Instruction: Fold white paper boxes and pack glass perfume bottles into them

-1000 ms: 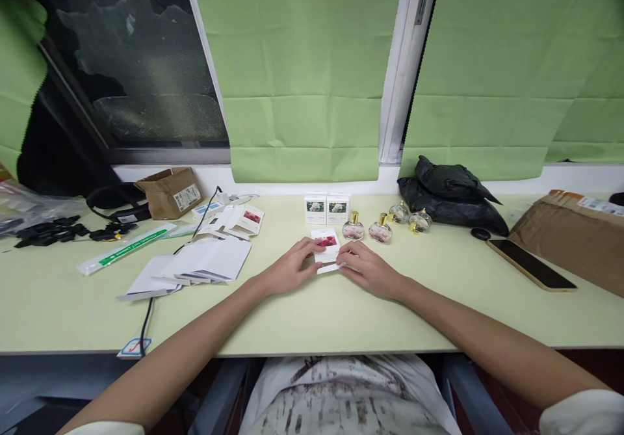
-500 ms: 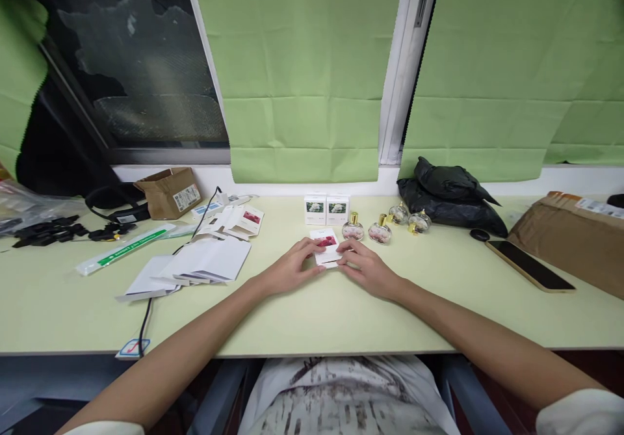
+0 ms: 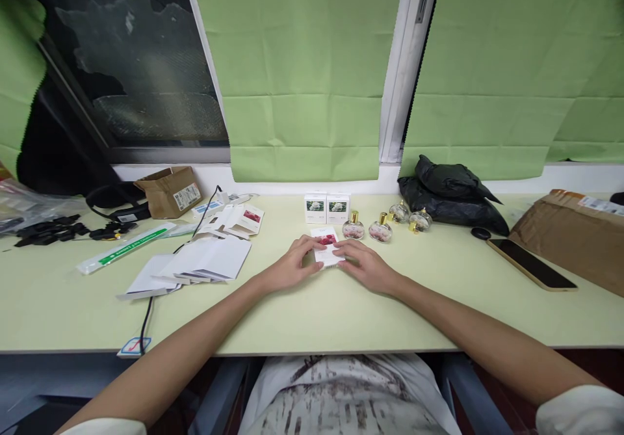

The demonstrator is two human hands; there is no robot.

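Note:
A small white carton with a red flower print (image 3: 327, 246) lies flat on the pale green table (image 3: 316, 311), in the middle. My left hand (image 3: 291, 268) pinches its left edge, and my right hand (image 3: 364, 266) presses on its right edge with curled fingers. Two closed white boxes with green flower prints (image 3: 326, 207) stand just behind it. Right of those stand several round perfume bottles with gold caps (image 3: 379, 228).
Flat white cartons (image 3: 195, 263) lie stacked at the left, crossed by a black cable (image 3: 146, 311). A small cardboard box (image 3: 170, 191) and black clips (image 3: 46, 232) sit far left. A black bag (image 3: 451, 194), a phone (image 3: 530, 263) and a brown parcel (image 3: 572, 237) are at the right.
Both hands have drawn closer together on the carton, and the flap that stuck out at its near edge is folded in. The carton now looks narrower.

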